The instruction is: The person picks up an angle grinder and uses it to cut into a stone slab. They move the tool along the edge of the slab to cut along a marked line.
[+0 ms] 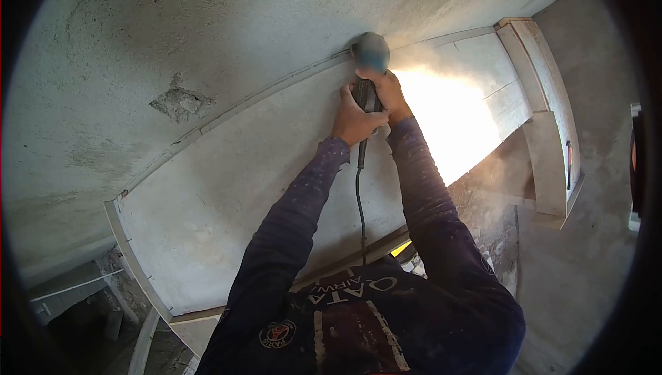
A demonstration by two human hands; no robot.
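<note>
Both hands hold a corded angle grinder [367, 94] raised overhead, its teal head blurred where it meets the upper edge of a pale panel [276, 147]. My left hand [355, 118] wraps around the dark rear body from below. Higher up, my right hand [390, 94] closes around the tool near its head. A black cord [360, 196] hangs from the tool's tail down toward my chest. The disc itself is hidden from this angle. Along the panel's top runs a seam against the rough plaster ceiling [227, 37].
Bright glare and drifting dust [448, 113] fill the area right of the tool. A boxed pale frame [545, 113] projects at the right, beside a grey wall [586, 65]. The ceiling has a chipped patch [183, 103]. Debris [131, 313] lies low at the left.
</note>
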